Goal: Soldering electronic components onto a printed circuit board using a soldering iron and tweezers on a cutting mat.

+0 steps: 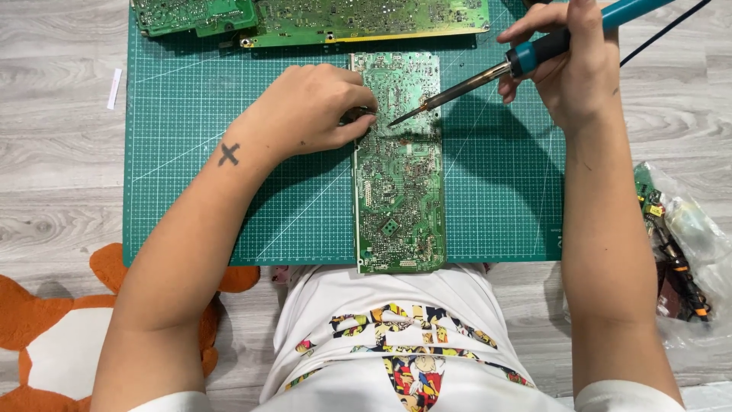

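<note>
Our right hand [568, 72] grips the teal-handled soldering iron [534, 57], tip on the long green circuit board [398, 164] mid-mat, running to the green cutting mat's [198, 152] near edge. Left hand [316, 107] pinches something small beside the tip; we could easily burn those fingers.

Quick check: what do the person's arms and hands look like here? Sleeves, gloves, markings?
Both hands are bare, no gloves. The left hand has a dark cross-shaped mark on the forearm just below the wrist. The right hand shows no clear marking. Forearms bare; short white sleeves at both shoulders.
</note>
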